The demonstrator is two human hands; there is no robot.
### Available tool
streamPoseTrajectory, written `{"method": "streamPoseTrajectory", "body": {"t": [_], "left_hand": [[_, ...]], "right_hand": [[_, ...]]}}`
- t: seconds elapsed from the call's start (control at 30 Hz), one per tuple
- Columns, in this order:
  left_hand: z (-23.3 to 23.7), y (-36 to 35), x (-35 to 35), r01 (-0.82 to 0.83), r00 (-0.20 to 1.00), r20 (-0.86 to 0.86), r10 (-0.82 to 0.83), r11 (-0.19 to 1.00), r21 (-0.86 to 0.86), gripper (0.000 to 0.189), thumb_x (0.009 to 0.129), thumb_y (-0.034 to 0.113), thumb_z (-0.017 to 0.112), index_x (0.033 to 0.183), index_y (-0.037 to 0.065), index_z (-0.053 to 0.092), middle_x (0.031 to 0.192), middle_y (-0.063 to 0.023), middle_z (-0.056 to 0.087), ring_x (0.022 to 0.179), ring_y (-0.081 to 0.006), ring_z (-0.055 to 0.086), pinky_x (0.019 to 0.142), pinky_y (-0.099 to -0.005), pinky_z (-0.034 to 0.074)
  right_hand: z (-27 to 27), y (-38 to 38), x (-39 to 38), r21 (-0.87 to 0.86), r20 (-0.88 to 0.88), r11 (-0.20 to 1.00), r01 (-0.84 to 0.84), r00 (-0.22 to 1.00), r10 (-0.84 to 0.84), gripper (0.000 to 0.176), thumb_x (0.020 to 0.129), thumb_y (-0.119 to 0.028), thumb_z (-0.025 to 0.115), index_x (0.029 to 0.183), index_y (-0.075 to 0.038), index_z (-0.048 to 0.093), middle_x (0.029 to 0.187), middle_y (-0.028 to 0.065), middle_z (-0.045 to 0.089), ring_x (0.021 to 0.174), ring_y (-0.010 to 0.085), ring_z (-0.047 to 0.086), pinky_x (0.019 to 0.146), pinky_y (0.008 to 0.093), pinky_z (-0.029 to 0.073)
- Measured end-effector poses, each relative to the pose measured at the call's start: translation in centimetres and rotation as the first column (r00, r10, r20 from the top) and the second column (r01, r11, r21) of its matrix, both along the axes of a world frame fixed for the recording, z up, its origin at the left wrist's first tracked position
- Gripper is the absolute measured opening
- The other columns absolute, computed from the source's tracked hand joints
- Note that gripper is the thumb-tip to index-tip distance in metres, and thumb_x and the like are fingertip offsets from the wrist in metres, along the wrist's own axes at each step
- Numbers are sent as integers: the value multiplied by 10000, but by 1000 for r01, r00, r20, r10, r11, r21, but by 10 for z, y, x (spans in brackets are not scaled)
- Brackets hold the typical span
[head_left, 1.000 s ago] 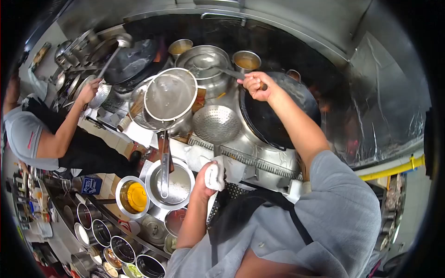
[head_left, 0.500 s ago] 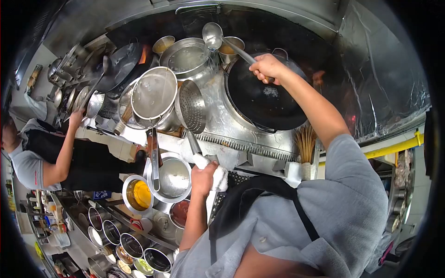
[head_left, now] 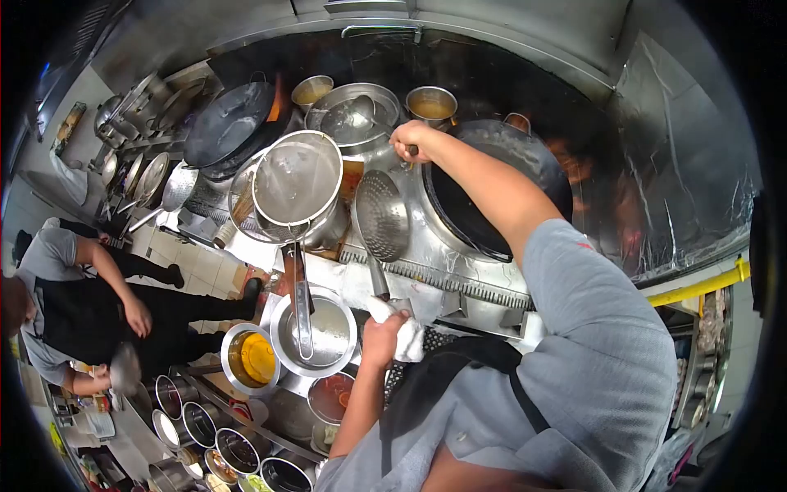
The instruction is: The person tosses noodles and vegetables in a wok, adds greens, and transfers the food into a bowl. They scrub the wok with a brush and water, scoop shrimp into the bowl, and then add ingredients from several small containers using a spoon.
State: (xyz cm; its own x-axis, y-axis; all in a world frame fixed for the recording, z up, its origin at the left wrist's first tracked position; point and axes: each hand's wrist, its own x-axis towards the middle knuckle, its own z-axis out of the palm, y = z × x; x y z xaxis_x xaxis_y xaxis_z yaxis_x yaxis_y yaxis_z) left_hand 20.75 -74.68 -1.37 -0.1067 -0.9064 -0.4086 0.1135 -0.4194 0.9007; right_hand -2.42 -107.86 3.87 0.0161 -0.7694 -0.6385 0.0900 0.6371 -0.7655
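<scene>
The left hand is clamped, through a cloth, on the handle of the skimmer, likely against heat; the skimmer's bowl tilts just beyond that hand. Farther off, beside the wok, the right hand grips the ladle; its bowl lies past the hand, within the rim of the pot, the long handle presumably keeping the hand clear

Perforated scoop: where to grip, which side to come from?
Best bet: the near end of the perforated scoop's handle, coming from the bottom of the view, where the left hand grips with the white cloth. The bowl is wide and tilted; the slim handle runs from it toward the near side, so that end looks easiest to close around.
</scene>
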Motion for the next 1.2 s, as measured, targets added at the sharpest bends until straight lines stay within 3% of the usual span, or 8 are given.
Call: {"method": "streamPoseTrajectory", "body": {"t": [0.13, 0.4, 0.67, 0.8, 0.93, 0.97, 1.1, 1.2], "left_hand": [[-9, -4, 21, 61, 971, -238, 19, 945, 322, 258, 805, 179, 637, 988, 4, 590, 769, -69, 628, 619, -179, 611, 545, -306, 485], [-13, -16, 19, 85, 967, -256, 4, 939, 334, 251, 806, 208, 629, 935, -3, 587, 742, -68, 619, 608, -173, 606, 537, -308, 481], [7, -35, 7, 41, 990, -140, -8, 971, 237, 231, 791, 263, 642, 802, 34, 615, 663, -54, 606, 534, -168, 586, 488, -309, 467], [-1, -33, 15, 83, 989, -139, -49, 963, 256, 224, 797, 254, 634, 834, 34, 611, 679, -55, 609, 543, -164, 591, 489, -305, 472], [-20, -26, 27, 84, 942, -334, 28, 945, 315, 265, 795, 258, 642, 898, 17, 602, 687, -59, 612, 542, -168, 601, 473, -300, 479], [-24, -24, 34, 80, 932, -358, 56, 931, 355, 299, 795, 274, 646, 920, 7, 595, 702, -77, 624, 553, -184, 614, 470, -302, 502], [-67, -20, 66, 260, 775, -626, 85, 860, 439, 449, 766, 355, 620, 1039, 2, 567, 842, -134, 610, 658, -232, 590, 514, -321, 475], [-77, -27, 80, 409, 564, -822, 78, 838, 361, 510, 751, 347, 627, 1177, 89, 516, 913, -98, 505, 646, -163, 452, 494, -267, 368]], "right_hand": [[-7, 3, -22, 215, 700, 976, -8, 699, -148, 286, 876, -43, 462, 623, -113, 347, 496, -45, 380, 372, 39, 380, 347, 170, 332], [52, 101, -85, 198, 788, 974, 112, 573, -226, 289, 883, -32, 498, 1114, 71, 360, 567, -30, 379, 400, 42, 397, 310, 180, 293], [83, 132, -114, 61, 607, 980, 187, 773, -185, 193, 877, -42, 511, 1027, 51, 432, 579, -24, 410, 408, 31, 412, 320, 173, 313], [74, 148, -105, -217, -33, 961, 173, 982, -184, 73, 851, -57, 537, 808, -14, 497, 586, -3, 465, 396, 57, 422, 315, 220, 306], [30, 183, -90, -615, -675, 746, -254, 659, -332, 102, 779, -78, 599, 822, -25, 523, 613, 71, 541, 409, 145, 484, 328, 293, 356], [10, 200, -81, -742, -663, 544, -393, 556, -502, 109, 790, -61, 588, 871, -37, 519, 610, 64, 532, 405, 145, 477, 322, 297, 359], [-5, 275, 7, -193, 131, 939, 283, 956, -262, 212, 830, 0, 561, 1002, -90, 476, 596, 26, 478, 395, 131, 441, 355, 264, 402], [-44, 305, 50, -127, -22, 972, 199, 979, -203, 163, 811, -52, 585, 950, -74, 502, 618, 47, 528, 410, 147, 467, 385, 303, 398]]}}
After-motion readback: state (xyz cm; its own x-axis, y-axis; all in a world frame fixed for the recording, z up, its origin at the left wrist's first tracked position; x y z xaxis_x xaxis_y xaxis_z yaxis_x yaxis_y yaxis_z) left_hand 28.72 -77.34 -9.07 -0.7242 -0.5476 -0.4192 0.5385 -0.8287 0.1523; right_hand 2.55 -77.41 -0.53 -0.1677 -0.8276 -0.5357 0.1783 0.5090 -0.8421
